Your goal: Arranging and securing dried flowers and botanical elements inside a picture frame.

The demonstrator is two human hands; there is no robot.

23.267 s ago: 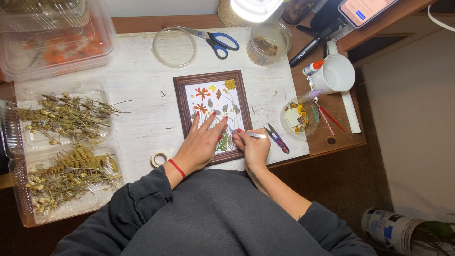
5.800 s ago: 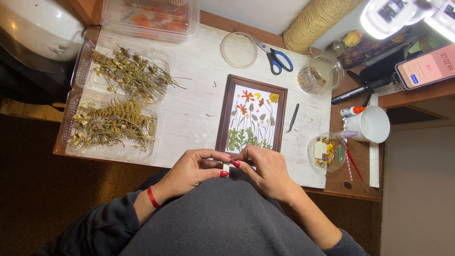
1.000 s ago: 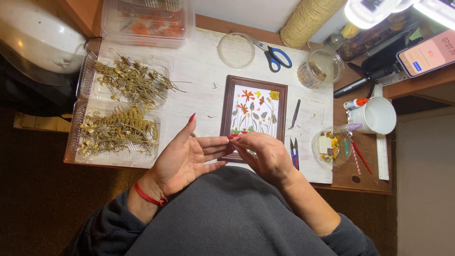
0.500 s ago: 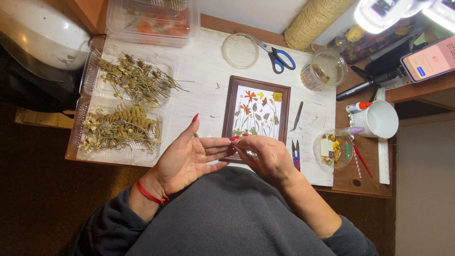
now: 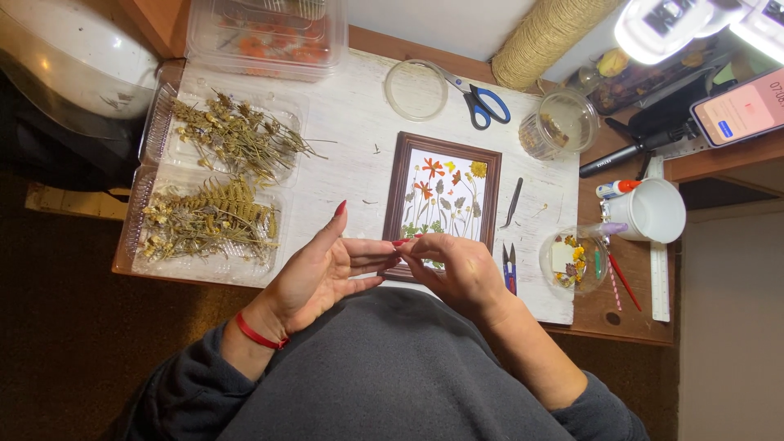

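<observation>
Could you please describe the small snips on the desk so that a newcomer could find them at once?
Start at the brown picture frame of pressed flowers. Just off its lower right corner lie the small snips, beside the right hand. Unlike the blue-handled scissors higher up, they are tiny, with no finger loops.

Home craft desk — dried-flower trays, scissors, twine.

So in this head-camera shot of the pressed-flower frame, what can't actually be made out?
- Whatever sits between the left hand and right hand: too small, covered by fingertips.
- The bottom edge of the picture frame: hidden behind both hands.
- The lamp at the top right: glare washes it out and the picture edge cuts it off.
- The contents of the glass jar: too small to identify.
- The clear box at the top: cut off by the picture edge.
</observation>
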